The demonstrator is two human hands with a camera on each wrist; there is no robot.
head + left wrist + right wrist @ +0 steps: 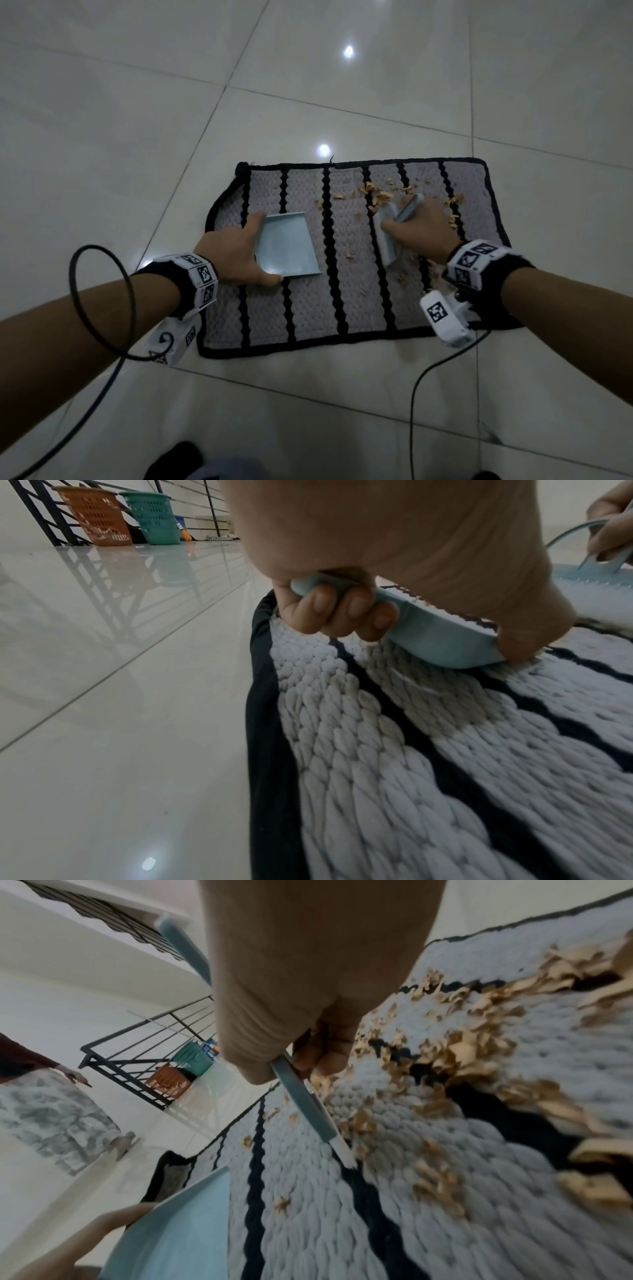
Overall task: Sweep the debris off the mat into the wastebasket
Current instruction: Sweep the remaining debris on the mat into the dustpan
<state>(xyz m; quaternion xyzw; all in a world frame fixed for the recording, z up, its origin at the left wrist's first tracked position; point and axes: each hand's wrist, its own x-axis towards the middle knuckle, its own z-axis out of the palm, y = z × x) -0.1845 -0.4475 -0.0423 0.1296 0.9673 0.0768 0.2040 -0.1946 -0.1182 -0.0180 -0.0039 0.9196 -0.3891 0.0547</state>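
A grey woven mat with black stripes lies on the tiled floor. Tan flaky debris is scattered over its far right part, shown close in the right wrist view as debris. My left hand grips the handle of a pale blue dustpan lying on the mat's left half; the fingers curl round the dustpan handle. My right hand holds a pale blue hand brush by its handle, bristles down on the mat beside the debris.
An orange basket and a green basket stand by a black railing far off to the left. Another person's sleeve and patterned clothing show at the left. Cables trail from my wrists over the glossy floor.
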